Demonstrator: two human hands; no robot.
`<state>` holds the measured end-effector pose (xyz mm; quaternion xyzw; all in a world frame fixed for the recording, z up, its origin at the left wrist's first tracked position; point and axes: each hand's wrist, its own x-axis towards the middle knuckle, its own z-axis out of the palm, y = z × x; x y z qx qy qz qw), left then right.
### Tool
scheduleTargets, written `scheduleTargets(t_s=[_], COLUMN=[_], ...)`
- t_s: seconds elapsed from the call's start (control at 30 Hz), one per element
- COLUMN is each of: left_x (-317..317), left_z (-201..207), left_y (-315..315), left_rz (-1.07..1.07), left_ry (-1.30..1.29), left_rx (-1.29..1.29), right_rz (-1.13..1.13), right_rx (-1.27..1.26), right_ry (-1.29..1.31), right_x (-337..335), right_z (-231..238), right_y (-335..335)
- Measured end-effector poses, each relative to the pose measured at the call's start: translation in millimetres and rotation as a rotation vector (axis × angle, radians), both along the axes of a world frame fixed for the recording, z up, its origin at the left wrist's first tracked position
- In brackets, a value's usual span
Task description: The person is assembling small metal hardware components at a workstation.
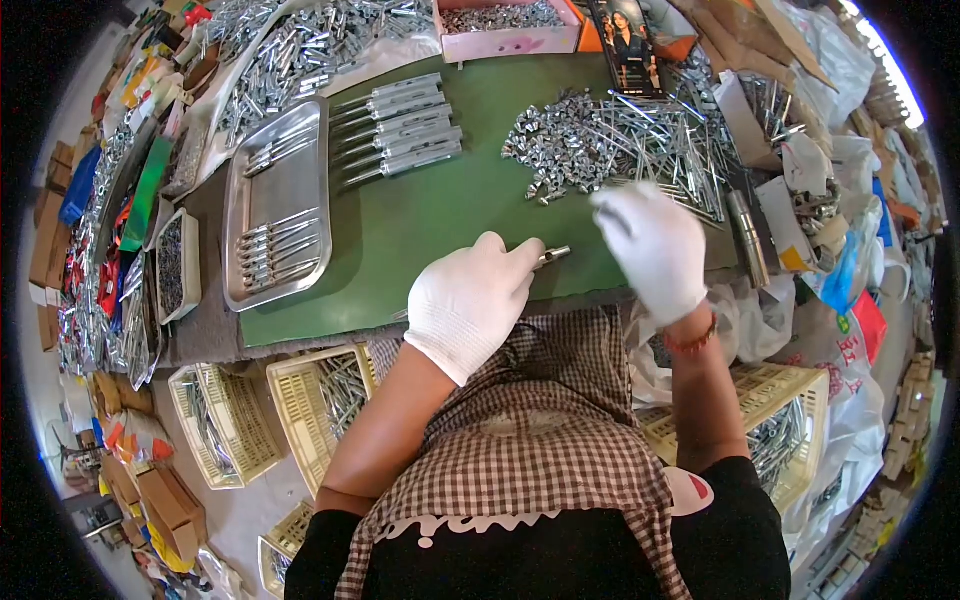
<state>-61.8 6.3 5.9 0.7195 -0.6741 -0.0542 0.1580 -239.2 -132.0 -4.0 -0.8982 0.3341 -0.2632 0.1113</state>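
Note:
My left hand [472,300], in a white glove, is closed round a slim silver metal tube. Only the tube's end [553,256] sticks out past the fingertips, pointing right; the palm hides most of the rest. To the right, my gloved right hand [655,250] hovers above the green mat [400,240], apart from the tube. Its fingers are bent and smeared by motion, so whether they hold anything does not show. Just beyond it lies a heap of small metal fittings [565,145], running into a pile of thin metal rods [680,150].
A steel tray [275,210] at left holds several slim metal assemblies. Several thicker silver tubes with thin shafts [405,130] lie beside it. A pink box [510,40] of small parts stands at the back. Cream plastic baskets [225,425] of metal parts sit below the table edge.

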Motion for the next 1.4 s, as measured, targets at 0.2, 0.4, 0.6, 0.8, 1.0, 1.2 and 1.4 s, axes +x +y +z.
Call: scheduleTargets(t_s=[0.2, 0.4, 0.6, 0.8, 1.0, 1.2, 1.4], left_x=[0.5, 0.0, -0.1, -1.3, 0.3, 1.3, 1.7], left_z=[-0.2, -1.1, 1.7, 2.7, 2.3, 1.7, -1.8], left_y=[0.4, 0.7, 1.3, -1.2, -1.7, -1.9, 1.2], left_rz=[0.004, 0.006, -0.003, 0.005, 0.001, -0.007, -0.033], left_ry=[-0.005, -0.008, -0.028, -0.015, 0.004, 0.022, -0.008], left_rx=[0.017, 0.011, 0.017, 0.027, 0.041, 0.038, -0.007], right_rz=[-0.092, -0.129, -0.074, 0.184, 0.136, 0.107, 0.148], right_rx=[0.004, 0.131, 0.124, 0.477, 0.303, 0.329, 0.386], right_ry=[0.165, 0.116, 0.063, -0.197, -0.121, -0.095, -0.024], right_x=[1.1, -5.4, -2.2, 3.0, 12.3, 14.5, 15.9], right_z=[-4.0, -5.7, -5.1, -1.4, -8.2, -6.0, -0.6], right_y=[-32.7, -14.9, -14.8, 18.6, 32.2, 34.2, 24.1])
